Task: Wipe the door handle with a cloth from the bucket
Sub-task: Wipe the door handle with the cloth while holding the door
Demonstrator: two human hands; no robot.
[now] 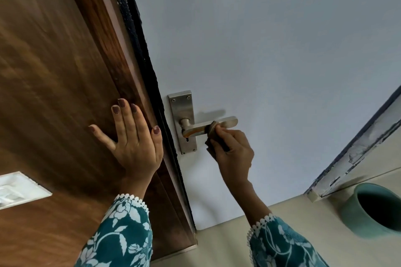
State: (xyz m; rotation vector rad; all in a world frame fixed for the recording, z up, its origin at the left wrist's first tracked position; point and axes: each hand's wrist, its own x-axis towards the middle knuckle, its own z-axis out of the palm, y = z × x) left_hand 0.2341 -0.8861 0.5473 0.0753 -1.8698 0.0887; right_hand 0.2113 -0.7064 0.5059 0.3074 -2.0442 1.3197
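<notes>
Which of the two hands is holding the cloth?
The right hand, pinching the dark cloth against the door handle. The left hand is empty, pressed flat on the wooden frame.

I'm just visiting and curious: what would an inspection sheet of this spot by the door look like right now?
Surface: pale door, with a metal handle plate screwed on.
Job's things: door handle level, orange smear near its pivot; dark cloth pressed on the lever; teal bucket on the floor, contents not visible.
Clutter: nothing seen.
Grippers: right hand pinches the cloth; left hand flat on the wooden door frame.
Cables: nothing seen.
Surroundings: white switch plate at left, beige floor.
</notes>
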